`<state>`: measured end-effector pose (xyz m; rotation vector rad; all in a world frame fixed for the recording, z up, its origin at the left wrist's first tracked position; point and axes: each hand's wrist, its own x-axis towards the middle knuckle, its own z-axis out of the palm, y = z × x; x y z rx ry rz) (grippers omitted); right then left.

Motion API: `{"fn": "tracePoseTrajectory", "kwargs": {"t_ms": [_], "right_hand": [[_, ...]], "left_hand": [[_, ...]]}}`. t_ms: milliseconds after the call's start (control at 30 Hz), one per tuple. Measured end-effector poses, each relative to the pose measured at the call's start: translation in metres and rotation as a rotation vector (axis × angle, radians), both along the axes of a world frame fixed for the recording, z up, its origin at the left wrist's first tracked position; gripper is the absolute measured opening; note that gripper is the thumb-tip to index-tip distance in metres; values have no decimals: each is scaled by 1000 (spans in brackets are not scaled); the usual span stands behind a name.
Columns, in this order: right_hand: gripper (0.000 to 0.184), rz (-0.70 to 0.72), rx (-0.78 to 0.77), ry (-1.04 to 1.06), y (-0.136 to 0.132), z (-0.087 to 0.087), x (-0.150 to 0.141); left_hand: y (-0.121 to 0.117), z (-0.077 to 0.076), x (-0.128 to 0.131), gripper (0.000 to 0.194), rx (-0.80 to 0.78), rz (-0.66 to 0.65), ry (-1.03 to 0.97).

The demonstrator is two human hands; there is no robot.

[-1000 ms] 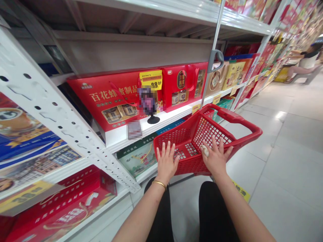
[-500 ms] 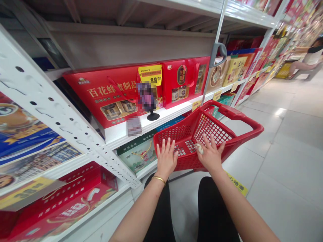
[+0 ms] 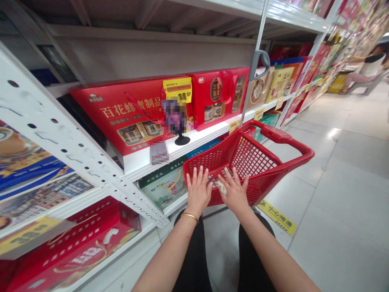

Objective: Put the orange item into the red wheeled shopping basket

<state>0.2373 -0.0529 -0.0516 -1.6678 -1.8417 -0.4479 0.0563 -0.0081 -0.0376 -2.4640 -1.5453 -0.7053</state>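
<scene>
So, a supermarket aisle runs away to the far right, its glossy pale floor tiles (image 3: 343,194) leading toward a person seated (image 3: 364,69) in the distance. On the left stands white perforated steel shelving (image 3: 69,138), stacked with glossy cardboard gift boxes. The largest, a red honey gift box (image 3: 115,111), carries gold lettering and a yellow price tag (image 3: 177,87); a black-based sign stand (image 3: 182,140) stands before it, its card pixelated. Below sits a green gift box (image 3: 162,188).

A red plastic shopping basket (image 3: 282,142) with a moulded handle and gridded mesh walls hangs over the black trousers (image 3: 194,259), close beside the shelf edge. Both hands lie on its near mesh side. The left hand (image 3: 198,192) has its fingers spread wide, and a thin gold bangle (image 3: 190,217) circles that wrist. The right hand (image 3: 235,192) is splayed too, just beside the left, with a small pale crumpled wad (image 3: 222,187) pressed at the base of its thumb. What the wad is made of cannot be told. Neither hand visibly clasps the basket.
</scene>
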Motion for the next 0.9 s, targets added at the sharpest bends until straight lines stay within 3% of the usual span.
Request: {"fn": "tracePoseTrajectory", "kwargs": {"t_ms": [67, 200, 267, 367, 500, 567, 667, 800, 900], "right_hand": [[41, -52, 12, 3, -1, 2, 18], [41, -286, 85, 59, 0, 9, 69], [41, -340, 114, 85, 2, 10, 77], [41, -277, 93, 84, 2, 4, 51], [46, -43, -2, 14, -3, -6, -6], [48, 9, -26, -11, -6, -6, -14], [44, -63, -12, -8, -8, -1, 14], [42, -295, 86, 44, -5, 11, 77], [43, -366, 115, 58, -1, 15, 87]], "left_hand": [[0, 0, 0, 61, -3, -2, -1], [2, -2, 1, 63, -10, -7, -16], [2, -2, 1, 63, -14, -7, -22], [1, -2, 1, 63, -15, -6, -24], [0, 0, 0, 62, -11, -9, -13], [-1, 0, -1, 62, -9, -9, -11], [0, 0, -1, 63, -13, -13, -14], [2, -1, 0, 64, -22, -18, -22], [2, -2, 1, 63, -21, -23, -28]]}}
